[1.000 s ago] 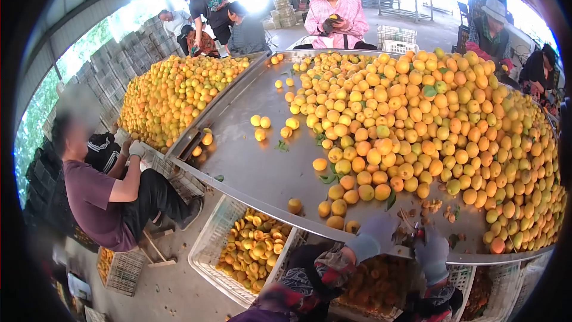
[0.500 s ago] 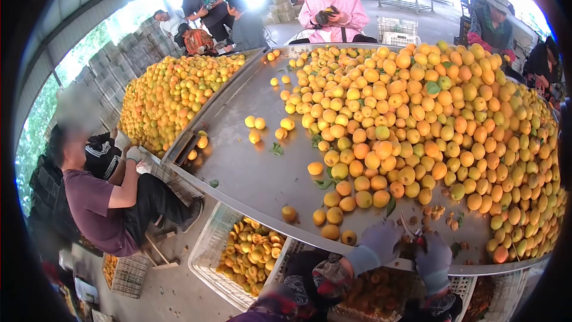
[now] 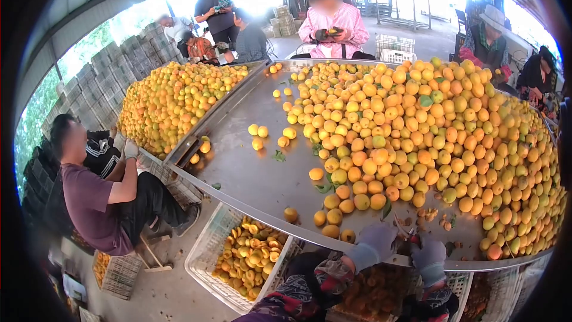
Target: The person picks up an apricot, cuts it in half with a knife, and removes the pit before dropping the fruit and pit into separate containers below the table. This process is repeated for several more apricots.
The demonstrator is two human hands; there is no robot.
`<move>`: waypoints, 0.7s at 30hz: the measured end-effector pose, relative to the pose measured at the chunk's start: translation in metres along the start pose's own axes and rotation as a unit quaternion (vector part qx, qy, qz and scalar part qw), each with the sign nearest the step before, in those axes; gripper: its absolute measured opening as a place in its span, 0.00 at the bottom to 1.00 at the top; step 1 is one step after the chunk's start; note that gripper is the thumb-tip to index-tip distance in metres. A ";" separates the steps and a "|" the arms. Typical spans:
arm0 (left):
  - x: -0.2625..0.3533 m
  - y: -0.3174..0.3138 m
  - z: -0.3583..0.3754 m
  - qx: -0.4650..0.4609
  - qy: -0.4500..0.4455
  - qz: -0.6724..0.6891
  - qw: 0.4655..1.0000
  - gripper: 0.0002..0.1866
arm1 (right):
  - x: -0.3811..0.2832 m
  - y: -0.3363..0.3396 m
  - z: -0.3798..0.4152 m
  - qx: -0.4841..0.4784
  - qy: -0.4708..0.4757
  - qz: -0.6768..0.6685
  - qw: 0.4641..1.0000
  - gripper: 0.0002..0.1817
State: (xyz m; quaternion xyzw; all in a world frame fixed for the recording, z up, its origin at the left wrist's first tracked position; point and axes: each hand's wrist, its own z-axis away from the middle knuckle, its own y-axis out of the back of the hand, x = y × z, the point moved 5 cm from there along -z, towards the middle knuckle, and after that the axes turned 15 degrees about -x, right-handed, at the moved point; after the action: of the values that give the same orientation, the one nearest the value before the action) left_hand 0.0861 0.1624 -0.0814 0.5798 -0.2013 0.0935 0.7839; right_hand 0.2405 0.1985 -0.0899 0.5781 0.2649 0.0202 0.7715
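Observation:
Both my hands wear grey-lilac gloves and work close together over the near edge of the metal table [image 3: 238,161]. My left hand [image 3: 375,244] is closed, fingers curled toward the right one; what it holds is hidden. My right hand [image 3: 429,256] is closed round a small tool with a red part [image 3: 413,239] at its fingertips; a thin metal piece [image 3: 399,224] points up between the hands. Beyond them lies a big heap of orange-yellow apricots [image 3: 381,149], with torn fruit scraps [image 3: 426,213] just past my fingers. A green leaf [image 3: 386,209] lies nearby.
A white crate [image 3: 199,262] of halved apricots stands below the table at left. Under my hands is another container of dark orange pieces [image 3: 375,292]. A seated person [image 3: 95,203] works at left beside a second apricot heap [image 3: 179,101]; another in pink [image 3: 333,27] sits opposite.
My view has tilted slightly, so the table's far edge appears lower. Both hands stay close together at the near edge, and the thin metal piece has shifted a little left.

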 end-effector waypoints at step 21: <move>-0.003 -0.008 -0.001 0.052 -0.025 0.005 0.998 0.12 | 0.000 -0.002 -0.001 -0.023 0.015 -0.006 1.000 0.15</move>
State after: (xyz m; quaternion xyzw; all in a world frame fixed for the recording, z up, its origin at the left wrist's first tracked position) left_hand 0.0867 0.1609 -0.0897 0.6207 -0.2191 0.0932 0.7470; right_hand 0.2399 0.1988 -0.0922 0.5583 0.2798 0.0302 0.7804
